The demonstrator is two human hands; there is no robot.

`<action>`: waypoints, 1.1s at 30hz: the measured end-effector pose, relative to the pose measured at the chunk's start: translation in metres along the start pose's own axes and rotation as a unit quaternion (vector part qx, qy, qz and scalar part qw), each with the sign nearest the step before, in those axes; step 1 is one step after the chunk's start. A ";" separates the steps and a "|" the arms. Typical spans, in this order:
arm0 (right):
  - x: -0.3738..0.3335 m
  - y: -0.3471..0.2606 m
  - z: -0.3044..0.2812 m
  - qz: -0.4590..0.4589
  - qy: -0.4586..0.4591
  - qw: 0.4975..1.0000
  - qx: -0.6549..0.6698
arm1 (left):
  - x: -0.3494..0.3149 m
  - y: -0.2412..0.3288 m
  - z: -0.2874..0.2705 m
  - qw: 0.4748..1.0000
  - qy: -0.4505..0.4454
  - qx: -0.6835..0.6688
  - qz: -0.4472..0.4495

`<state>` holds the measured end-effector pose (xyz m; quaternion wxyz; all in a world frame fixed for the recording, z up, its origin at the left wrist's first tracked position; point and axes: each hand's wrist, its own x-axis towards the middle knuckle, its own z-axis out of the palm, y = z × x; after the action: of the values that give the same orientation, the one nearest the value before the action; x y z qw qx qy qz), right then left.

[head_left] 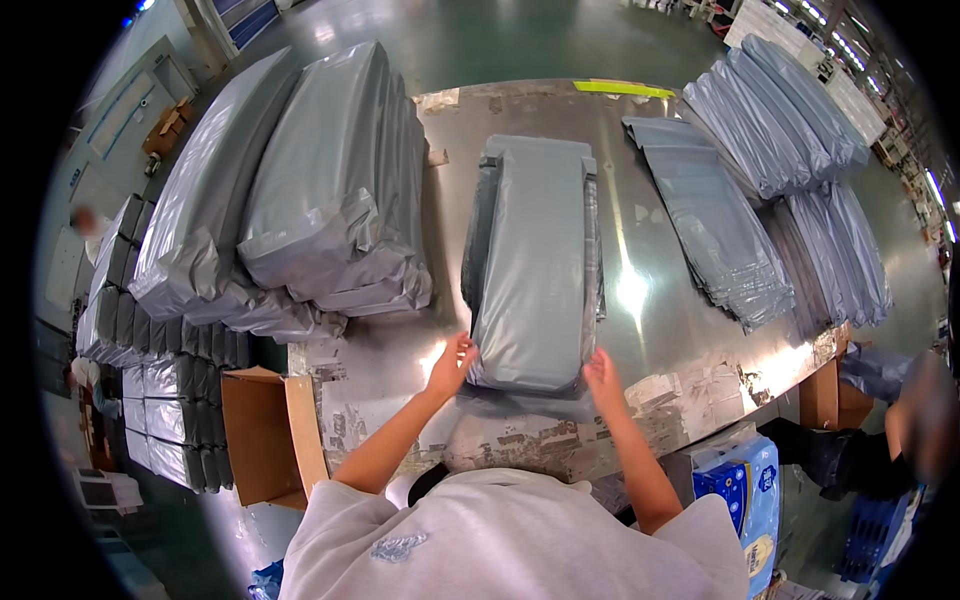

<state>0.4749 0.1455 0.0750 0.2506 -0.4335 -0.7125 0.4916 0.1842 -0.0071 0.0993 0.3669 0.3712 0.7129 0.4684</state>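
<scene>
A grey plastic package [535, 260] lies in the middle of the metal surface [660, 340], its long side going from near to far. The left hand [453, 364] is at its near left corner and the right hand [602, 380] at its near right corner. Fingers of both hands are a little bent, but I cannot tell whether they grip the plastic. On the left stand large wrapped grey bundles [325, 165]; on the right lies a flat grey stack [710, 220], beside a higher grey pile [775, 120].
</scene>
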 end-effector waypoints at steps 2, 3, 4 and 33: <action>-0.016 -0.014 0.011 -0.039 -0.023 0.995 -0.086 | -0.025 0.008 0.013 0.984 -0.047 0.154 0.072; -0.019 -0.020 0.020 -0.029 -0.032 0.992 -0.118 | -0.027 0.008 0.020 0.982 -0.082 0.158 0.056; -0.023 -0.023 0.028 -0.017 -0.042 0.987 -0.151 | -0.024 0.006 0.027 0.989 -0.063 0.132 0.036; 0.022 -0.246 0.027 0.047 -0.131 0.839 0.526 | -0.062 0.220 -0.124 0.964 0.023 -0.252 0.084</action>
<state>0.3518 0.1170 0.2887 0.3218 -0.2005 -0.3519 0.8558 0.1448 -0.0477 0.3533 0.3915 0.3141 0.5463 0.6705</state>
